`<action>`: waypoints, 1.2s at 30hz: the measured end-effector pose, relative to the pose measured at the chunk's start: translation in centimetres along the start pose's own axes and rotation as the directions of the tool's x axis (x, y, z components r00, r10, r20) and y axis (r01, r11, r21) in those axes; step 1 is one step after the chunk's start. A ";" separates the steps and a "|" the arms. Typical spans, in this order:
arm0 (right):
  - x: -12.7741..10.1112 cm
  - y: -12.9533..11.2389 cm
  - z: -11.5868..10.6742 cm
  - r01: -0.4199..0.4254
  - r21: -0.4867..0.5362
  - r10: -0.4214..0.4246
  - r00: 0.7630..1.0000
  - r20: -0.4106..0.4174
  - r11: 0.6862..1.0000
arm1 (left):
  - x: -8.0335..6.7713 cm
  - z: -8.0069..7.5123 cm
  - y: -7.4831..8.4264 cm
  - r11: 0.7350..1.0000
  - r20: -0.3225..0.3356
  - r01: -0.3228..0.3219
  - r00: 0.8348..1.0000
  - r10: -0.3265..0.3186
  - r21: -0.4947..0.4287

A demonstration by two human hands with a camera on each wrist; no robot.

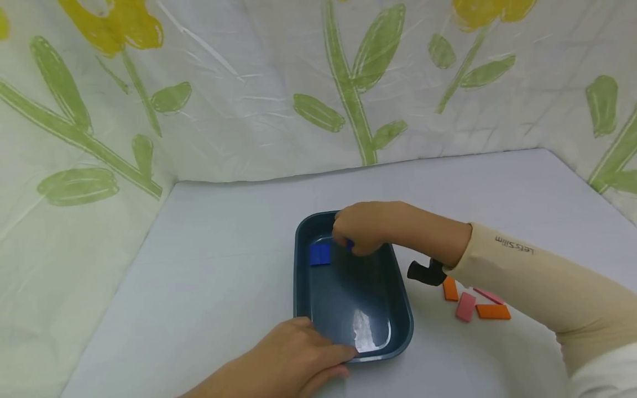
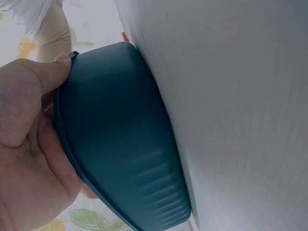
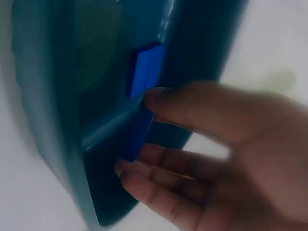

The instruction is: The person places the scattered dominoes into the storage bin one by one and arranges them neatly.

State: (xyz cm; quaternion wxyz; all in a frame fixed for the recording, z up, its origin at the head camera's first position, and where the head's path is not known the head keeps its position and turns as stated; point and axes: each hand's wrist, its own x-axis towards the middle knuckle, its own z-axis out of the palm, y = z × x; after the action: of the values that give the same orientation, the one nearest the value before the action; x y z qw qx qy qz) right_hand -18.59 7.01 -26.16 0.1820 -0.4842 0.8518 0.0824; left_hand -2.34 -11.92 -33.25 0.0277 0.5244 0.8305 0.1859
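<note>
A dark teal plastic tray (image 1: 348, 309) rests on the table. My left hand (image 1: 293, 354) grips its near left rim; in the left wrist view the thumb (image 2: 57, 72) lies at the rim and the other fingers reach over it. Over the tray's far end, my right hand (image 1: 365, 226) pinches a thin blue rectangular block (image 3: 138, 132) between thumb and fingers. Beside it, two blue blocks (image 1: 319, 254) lie side by side on the tray floor, near the left wall. From the head view, most of the held block is hidden by the hand.
Right of the tray, under the right forearm, lie orange blocks (image 1: 492, 312) and pink blocks (image 1: 465, 307). A black strap piece (image 1: 425, 273) juts from the right wrist. A white sheet painted with flowers (image 1: 239, 121) hangs behind the white table (image 1: 209, 265).
</note>
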 end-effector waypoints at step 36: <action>6.1 -1.2 1.2 -0.109 -0.045 0.114 0.985 0.127 0.993 | 0.1 -0.3 -0.2 1.000 0.048 0.015 0.999 -0.014 -0.013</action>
State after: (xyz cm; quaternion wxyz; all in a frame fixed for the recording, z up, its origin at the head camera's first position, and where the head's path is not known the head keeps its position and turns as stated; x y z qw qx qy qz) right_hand -20.08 1.90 -29.61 0.2226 -0.4330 0.8623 0.1397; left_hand -2.65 -11.99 -32.98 0.0524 0.5224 0.8322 0.1785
